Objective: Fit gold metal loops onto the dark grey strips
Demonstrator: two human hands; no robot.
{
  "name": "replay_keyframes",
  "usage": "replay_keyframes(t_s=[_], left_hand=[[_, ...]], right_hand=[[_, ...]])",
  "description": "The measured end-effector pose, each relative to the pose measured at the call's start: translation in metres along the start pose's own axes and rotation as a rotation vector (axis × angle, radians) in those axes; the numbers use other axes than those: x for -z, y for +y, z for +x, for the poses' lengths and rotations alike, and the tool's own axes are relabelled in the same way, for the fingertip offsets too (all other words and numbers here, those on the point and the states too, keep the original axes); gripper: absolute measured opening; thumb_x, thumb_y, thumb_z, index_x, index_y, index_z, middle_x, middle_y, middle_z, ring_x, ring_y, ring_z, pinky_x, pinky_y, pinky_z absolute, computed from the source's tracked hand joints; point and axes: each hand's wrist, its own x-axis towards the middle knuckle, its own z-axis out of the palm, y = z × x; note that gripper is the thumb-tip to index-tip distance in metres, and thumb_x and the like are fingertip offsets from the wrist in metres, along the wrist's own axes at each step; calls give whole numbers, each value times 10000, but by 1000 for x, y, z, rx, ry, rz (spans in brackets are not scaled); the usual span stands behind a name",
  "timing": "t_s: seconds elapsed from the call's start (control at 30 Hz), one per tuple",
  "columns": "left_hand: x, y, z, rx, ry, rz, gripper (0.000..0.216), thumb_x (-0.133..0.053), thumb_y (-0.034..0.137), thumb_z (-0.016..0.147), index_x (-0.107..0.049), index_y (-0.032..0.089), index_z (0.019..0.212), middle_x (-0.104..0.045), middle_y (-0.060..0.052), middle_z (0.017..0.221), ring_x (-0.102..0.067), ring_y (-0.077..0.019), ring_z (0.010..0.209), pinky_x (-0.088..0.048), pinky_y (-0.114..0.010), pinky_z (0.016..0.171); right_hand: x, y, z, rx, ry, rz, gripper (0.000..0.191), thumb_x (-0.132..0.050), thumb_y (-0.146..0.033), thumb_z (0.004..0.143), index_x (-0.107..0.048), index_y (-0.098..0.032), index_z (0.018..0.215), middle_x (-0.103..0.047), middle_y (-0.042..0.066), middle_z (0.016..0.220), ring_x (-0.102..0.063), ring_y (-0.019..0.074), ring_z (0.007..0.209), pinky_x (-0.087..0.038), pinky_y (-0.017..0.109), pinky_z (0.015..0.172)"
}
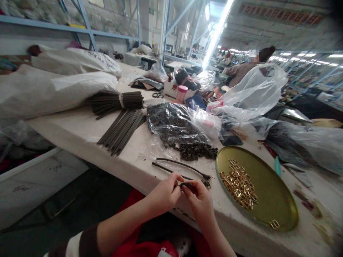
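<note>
My left hand [166, 191] and my right hand [199, 200] meet over the table's front edge, fingertips pinched together. Between them is a small dark piece [184, 185], mostly covered by the fingers, perhaps the end of a strap. Just beyond lies a thin dark strap [184, 163] with a gold buckle at its right end. A second dark strap [163, 167] runs toward my fingers, its far part hidden behind them. To the right, gold buckles [239, 189] are heaped on a round gold tray [270, 192], with one lying apart near its rim.
Behind my hands are small black loops [197, 152] and a clear plastic bag [177, 123] of dark pieces. Bundled dark strips [122, 132] lie left, beside white sacks [66, 85]. A pink-lidded jar [181, 93] stands farther back. Another person [241, 73] is beyond the table.
</note>
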Motion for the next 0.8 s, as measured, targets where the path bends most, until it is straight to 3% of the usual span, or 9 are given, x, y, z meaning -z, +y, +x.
replay_keyframes(t_s=[0.1, 0.27, 0.33, 0.43, 0.53, 0.63, 0.7, 0.8], left_hand=[[-4, -3, -4, 9, 0, -62, 235, -343, 121, 797, -424, 165, 1014, -530, 23, 653, -520, -143, 624, -384, -234, 596], [-4, -4, -9, 20, 0, -124, 191, -336, 127, 816, -412, 179, 983, -536, 24, 665, -525, -141, 647, -391, -243, 626], [-4, -3, -11, 20, -7, -137, 180, -342, 126, 817, -409, 178, 975, -550, 17, 685, -534, -143, 667, -396, -246, 642], [-5, 0, -15, 1, -23, -151, 163, -347, 120, 819, -414, 173, 958, -564, 3, 722, -544, -143, 700, -405, -246, 664], [-7, 0, -18, -36, -37, -174, 158, -348, 120, 828, -417, 168, 961, -570, -2, 731, -550, -139, 698, -417, -242, 670], [-8, -1, -21, -75, -40, -192, 164, -363, 122, 832, -428, 163, 977, -594, -26, 808, -565, -145, 755, -430, -251, 710], [-9, -2, -23, -103, -28, -194, 188, -383, 109, 821, -439, 160, 993, -600, -47, 897, -564, -155, 840, -427, -263, 770], [-10, -2, -27, -145, -42, -209, 274, -410, 66, 779, -431, 160, 1036, -587, -56, 981, -547, -159, 923, -411, -272, 846]], right_hand=[[-3, -5, -5, 83, 64, -82, 167, -541, -336, 792, -625, -193, 775, -573, 28, 739, -527, 171, 695, -422, 287, 629], [-1, -12, -13, 138, 28, -34, 326, -365, -367, 879, -643, -214, 955, -599, 65, 892, -538, 197, 825, -427, 327, 720], [0, -12, -13, 77, 50, 11, 347, -364, -390, 877, -654, -201, 864, -596, 53, 824, -534, 185, 762, -423, 314, 685], [-1, -8, -12, -43, 87, 90, 256, -523, -415, 793, -624, -186, 739, -575, 20, 710, -524, 169, 696, -420, 296, 667], [-4, -3, -12, -234, 41, 324, 286, -591, -421, 743, -600, -193, 916, -619, 32, 822, -561, 167, 732, -449, 297, 681], [-8, -1, -17, -386, -167, 622, 398, -554, -421, 772, -535, -225, 1117, -623, 82, 1056, -600, 197, 873, -477, 335, 741], [-11, -1, -22, -393, -260, 713, 372, -523, -410, 793, -545, -236, 1121, -610, 85, 1119, -586, 216, 980, -470, 364, 812], [-15, -1, -29, -352, -224, 681, 343, -525, -407, 793, -577, -243, 1089, -621, 68, 1116, -554, 225, 1064, -444, 382, 886]])
